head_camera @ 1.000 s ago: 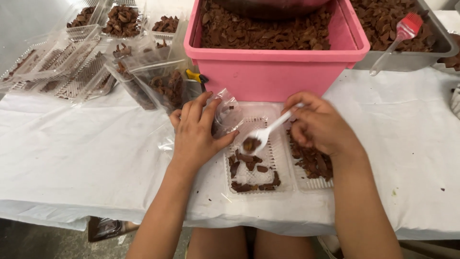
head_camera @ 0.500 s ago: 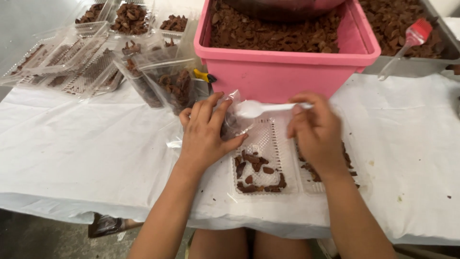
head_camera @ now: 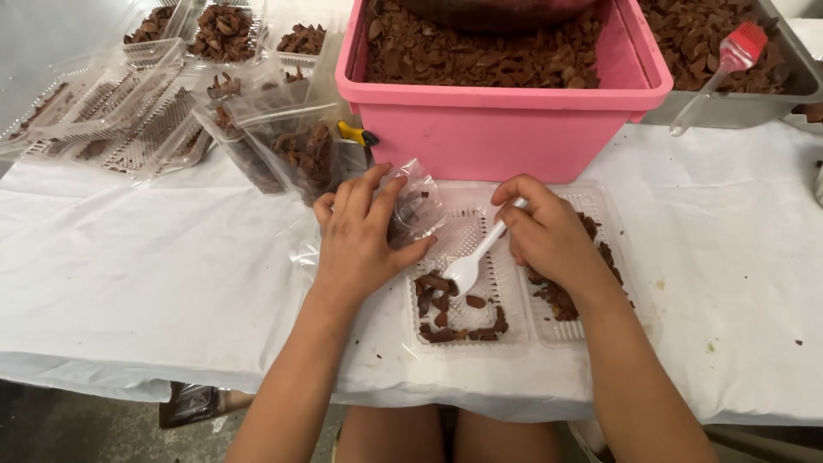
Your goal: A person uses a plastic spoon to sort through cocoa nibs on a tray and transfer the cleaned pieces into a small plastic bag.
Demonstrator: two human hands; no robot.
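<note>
A person's right hand (head_camera: 549,236) grips a white plastic spoon (head_camera: 476,261) by its handle, the bowl angled down and to the left into a clear plastic tray (head_camera: 506,330) that lies open on the white-covered counter (head_camera: 129,283), directly in front of a pink tub (head_camera: 506,129). The left hand (head_camera: 360,240) lies just beside the tray's left edge, fingers curled over a crumpled clear bag (head_camera: 416,206) and holding it against the counter. The tray has two ribbed compartments: the left one holds a thin scatter of dark brown flakes (head_camera: 446,309) under the spoon, the right one a fuller heap, partly hidden by the right wrist. The tub is heaped with the same brown pieces (so is a metal pan (head_camera: 789,81) to its right, where a red-bristled brush (head_camera: 729,60) rests). More clear trays (head_camera: 129,111) lie at far left.
</note>
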